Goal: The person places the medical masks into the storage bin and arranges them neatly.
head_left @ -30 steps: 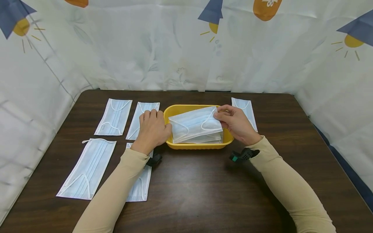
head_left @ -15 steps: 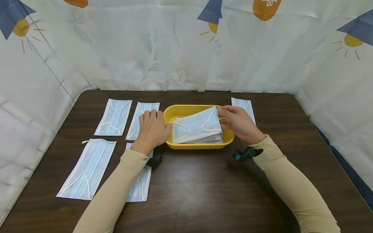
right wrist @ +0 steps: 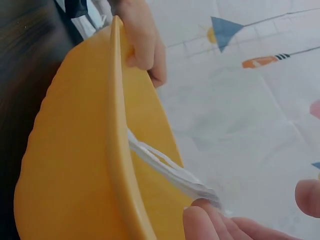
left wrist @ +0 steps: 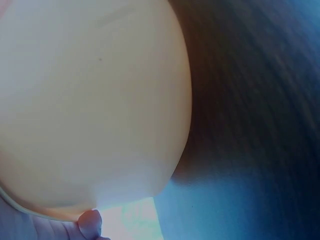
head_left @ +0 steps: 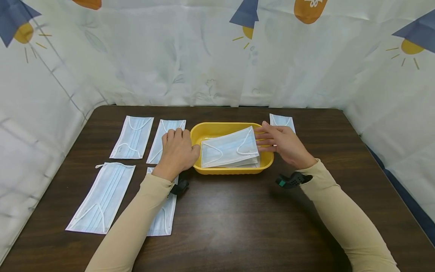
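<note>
A yellow plastic basket stands on the table with a pile of pale blue face masks in it, the top one lying at a slant. At its left end my left hand grips the rim, fingers curled over it, as the right wrist view also shows. My right hand is over the right end with fingers extended and spread. In the right wrist view its fingertips are right at the edge of the masks, thumb apart. A pale close surface fills much of the left wrist view.
On the dark wooden table, several more masks lie flat: two at the back left, one large mask at front left, one partly under the left arm, and one behind the right hand. A patterned white curtain surrounds the table.
My right hand has let go of the top mask's right edge, spread its fingers and drawn slightly right. The mask has settled onto the pile. The left hand stays put.
</note>
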Action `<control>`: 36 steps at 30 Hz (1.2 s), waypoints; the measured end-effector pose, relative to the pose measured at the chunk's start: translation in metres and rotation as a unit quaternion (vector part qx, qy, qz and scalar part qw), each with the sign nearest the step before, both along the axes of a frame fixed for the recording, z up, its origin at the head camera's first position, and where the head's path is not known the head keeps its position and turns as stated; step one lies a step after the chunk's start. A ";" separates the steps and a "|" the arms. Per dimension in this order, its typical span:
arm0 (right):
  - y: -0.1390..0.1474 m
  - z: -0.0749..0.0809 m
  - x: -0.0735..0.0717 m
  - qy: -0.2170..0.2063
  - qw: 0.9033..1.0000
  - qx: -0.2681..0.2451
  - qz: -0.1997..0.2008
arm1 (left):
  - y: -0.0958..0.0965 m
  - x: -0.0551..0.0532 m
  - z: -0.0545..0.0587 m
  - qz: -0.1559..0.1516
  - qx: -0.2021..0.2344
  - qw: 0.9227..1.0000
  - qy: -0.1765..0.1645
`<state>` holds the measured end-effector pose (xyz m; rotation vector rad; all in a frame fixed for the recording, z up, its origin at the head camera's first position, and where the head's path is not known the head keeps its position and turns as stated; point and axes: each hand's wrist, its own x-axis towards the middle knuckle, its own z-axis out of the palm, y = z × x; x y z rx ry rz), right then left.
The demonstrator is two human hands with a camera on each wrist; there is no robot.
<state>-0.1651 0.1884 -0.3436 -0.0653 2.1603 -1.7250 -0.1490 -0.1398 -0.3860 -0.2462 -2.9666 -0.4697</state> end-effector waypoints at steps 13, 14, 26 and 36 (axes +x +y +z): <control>0.015 0.001 0.003 0.025 0.998 -0.011 -0.051 | 0.000 0.000 0.000 0.002 0.003 1.000 -0.002; 0.016 0.002 0.003 0.025 0.998 -0.015 -0.055 | 0.001 0.000 0.000 0.001 0.004 1.000 -0.001; 0.035 0.000 0.006 0.052 0.991 -0.060 -0.106 | 0.000 0.000 -0.002 -0.002 0.007 1.000 0.000; 0.047 -0.002 0.007 0.066 0.980 -0.088 -0.166 | 0.000 0.000 0.000 -0.002 0.008 1.000 -0.005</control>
